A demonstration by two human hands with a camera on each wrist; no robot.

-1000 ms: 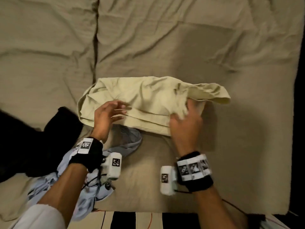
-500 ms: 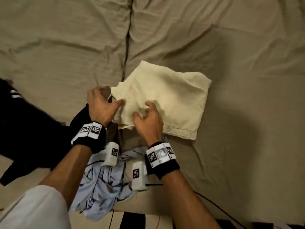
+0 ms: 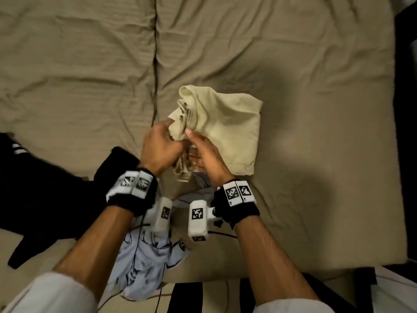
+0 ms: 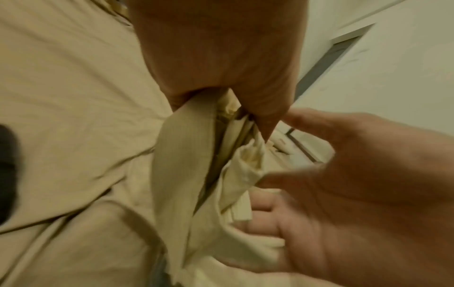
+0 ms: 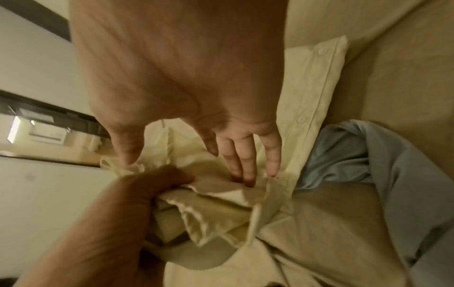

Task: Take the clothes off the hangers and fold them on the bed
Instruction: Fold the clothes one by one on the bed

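1. The cream shirt (image 3: 225,129) lies folded in a compact packet on the bed (image 3: 316,109), just right of the mattress seam; half a second ago it was a flat rectangle, and now you have its near-left edge bunched and lifted.
2. Your left hand (image 3: 160,147) clenches that gathered edge, fingers curled round the cloth; a second ago it was clear of the shirt with loose fingers.
3. Your right hand (image 3: 206,159) has moved from the far-right fold to beside the left, fingers straight and tucked against the layers, gripping nothing.
4. By my reading, the fold is nearly done; you seem to be tidying or picking it up.
5. The light-blue garment (image 3: 144,267) and black garment (image 3: 45,199) wait crumpled, near and left.
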